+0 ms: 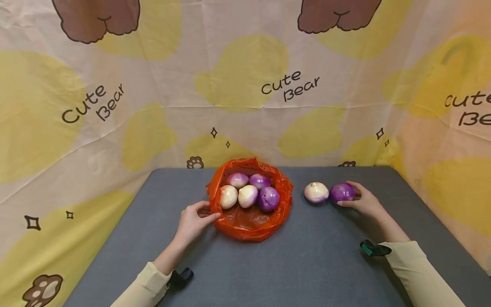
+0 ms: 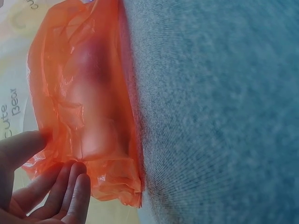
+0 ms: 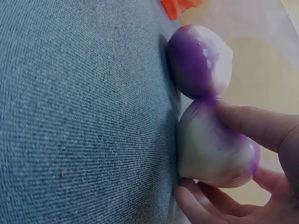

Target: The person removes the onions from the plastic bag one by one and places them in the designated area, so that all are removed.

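Observation:
An orange-red plastic bag lies open on the grey table, its rim spread into a ring. Several purple-and-white turnips, among them a pale one, sit inside it. At the bag's left side my left hand pinches the rim, thumb over the edge and fingers outside. Right of the bag, my right hand grips a turnip that shows its purple side in the head view, thumb and fingers on opposite sides. A second turnip, mostly white from above, stands against the held one, touching it in the right wrist view.
The grey table reaches back to a patterned cloth with bears and lettering, which also hangs along both sides. A dark band is on the right wrist, and another on the left.

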A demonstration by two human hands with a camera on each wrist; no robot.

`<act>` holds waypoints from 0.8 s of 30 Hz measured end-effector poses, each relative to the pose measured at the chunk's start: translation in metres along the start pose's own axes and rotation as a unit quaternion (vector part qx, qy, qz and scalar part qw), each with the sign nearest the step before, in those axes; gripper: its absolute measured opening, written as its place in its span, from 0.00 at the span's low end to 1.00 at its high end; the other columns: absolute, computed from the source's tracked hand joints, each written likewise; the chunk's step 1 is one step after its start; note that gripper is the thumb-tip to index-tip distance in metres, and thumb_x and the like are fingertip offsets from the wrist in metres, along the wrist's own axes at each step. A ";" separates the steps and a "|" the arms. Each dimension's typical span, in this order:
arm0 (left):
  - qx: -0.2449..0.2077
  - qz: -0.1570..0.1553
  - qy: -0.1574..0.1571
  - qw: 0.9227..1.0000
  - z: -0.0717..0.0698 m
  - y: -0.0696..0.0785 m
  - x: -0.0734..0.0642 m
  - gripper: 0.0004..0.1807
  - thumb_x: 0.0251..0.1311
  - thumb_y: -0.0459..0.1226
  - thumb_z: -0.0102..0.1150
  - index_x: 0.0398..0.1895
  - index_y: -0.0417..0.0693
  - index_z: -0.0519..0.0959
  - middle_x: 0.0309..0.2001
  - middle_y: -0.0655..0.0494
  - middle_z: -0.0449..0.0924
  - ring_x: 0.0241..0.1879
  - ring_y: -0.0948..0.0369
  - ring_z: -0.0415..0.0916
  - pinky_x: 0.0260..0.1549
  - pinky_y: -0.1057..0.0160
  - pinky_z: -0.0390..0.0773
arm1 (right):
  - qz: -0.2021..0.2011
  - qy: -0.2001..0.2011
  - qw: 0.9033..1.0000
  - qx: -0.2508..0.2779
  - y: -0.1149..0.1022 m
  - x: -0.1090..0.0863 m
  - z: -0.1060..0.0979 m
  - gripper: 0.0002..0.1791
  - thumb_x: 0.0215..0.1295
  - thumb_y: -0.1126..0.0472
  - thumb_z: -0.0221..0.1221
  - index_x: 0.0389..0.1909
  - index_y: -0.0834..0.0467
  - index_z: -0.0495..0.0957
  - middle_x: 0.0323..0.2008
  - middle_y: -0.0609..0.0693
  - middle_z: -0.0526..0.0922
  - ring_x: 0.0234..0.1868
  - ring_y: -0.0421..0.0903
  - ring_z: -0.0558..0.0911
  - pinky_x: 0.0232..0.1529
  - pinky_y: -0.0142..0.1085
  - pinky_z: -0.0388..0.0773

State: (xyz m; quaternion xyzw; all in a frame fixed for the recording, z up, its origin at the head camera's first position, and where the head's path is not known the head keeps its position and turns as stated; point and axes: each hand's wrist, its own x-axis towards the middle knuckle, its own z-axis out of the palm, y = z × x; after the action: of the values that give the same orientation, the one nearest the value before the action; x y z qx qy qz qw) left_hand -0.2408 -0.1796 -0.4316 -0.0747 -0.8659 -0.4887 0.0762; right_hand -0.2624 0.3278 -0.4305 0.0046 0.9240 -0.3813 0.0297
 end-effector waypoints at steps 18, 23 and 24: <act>0.004 0.002 -0.003 1.000 0.001 0.000 0.001 0.16 0.47 0.41 0.73 0.40 0.46 0.83 0.37 0.51 0.85 0.34 0.60 0.83 0.33 0.69 0.81 | 0.016 -0.022 1.000 -0.001 -0.002 -0.003 -0.005 0.53 0.57 0.45 0.64 0.69 0.71 0.46 0.61 0.80 0.59 0.60 0.73 0.64 0.55 0.61 0.70; 0.004 0.002 -0.003 1.000 0.000 0.000 0.001 0.17 0.47 0.41 0.73 0.40 0.46 0.83 0.37 0.51 0.85 0.34 0.60 0.83 0.33 0.70 0.81 | 0.012 -0.021 1.000 0.005 0.000 -0.003 -0.006 0.53 0.56 0.46 0.65 0.69 0.71 0.46 0.62 0.80 0.59 0.60 0.73 0.64 0.55 0.59 0.71; 0.004 0.002 -0.003 1.000 0.000 0.000 0.001 0.17 0.47 0.41 0.73 0.40 0.46 0.83 0.37 0.51 0.85 0.34 0.60 0.83 0.33 0.70 0.81 | 0.012 -0.022 1.000 0.007 0.000 -0.003 -0.007 0.53 0.56 0.46 0.65 0.69 0.71 0.46 0.62 0.80 0.59 0.60 0.73 0.65 0.55 0.59 0.71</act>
State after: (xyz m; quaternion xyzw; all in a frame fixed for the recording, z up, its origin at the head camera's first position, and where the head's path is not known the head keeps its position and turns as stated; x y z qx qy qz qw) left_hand -0.2415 -0.1793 -0.4315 -0.0774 -0.8681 -0.4846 0.0746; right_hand -0.2594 0.3325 -0.4256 0.0073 0.9204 -0.3872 0.0540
